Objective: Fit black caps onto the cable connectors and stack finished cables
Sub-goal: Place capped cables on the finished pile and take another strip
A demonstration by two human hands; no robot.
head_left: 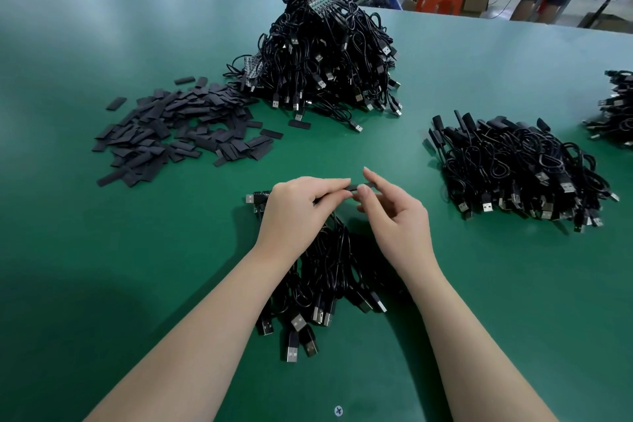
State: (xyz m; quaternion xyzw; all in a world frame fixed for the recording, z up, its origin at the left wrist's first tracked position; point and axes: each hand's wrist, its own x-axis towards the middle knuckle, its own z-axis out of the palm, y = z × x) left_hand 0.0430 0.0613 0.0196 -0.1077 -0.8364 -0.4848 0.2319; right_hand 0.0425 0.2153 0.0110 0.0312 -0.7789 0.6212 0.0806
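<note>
Here, a flat black cap [364, 186] sits between both hands just above the green table mat [102, 250], near its middle. The left hand [298, 212] has its fingers curled, thumb and forefinger pinching the end of a cable at the cap's left end; whether the connector is already inside the cap cannot be told. The right hand [397, 216] pinches the cap's right part between thumb and forefinger, the other fingers loosely bent. Under the wrists lies a small bundle of black cables with bare metal USB plugs [318, 291], the plugs pointing toward the person. To the right, well apart, rests a low stack of black cables with capped ends [520, 168]. Beyond the hands rises a tall heap of tangled black cables [325, 55], and just left of it a loose scatter of flat black rectangular caps [178, 130] spreads over the mat. At the right edge, another dark cable pile [616, 110] is partly cut off.
</note>
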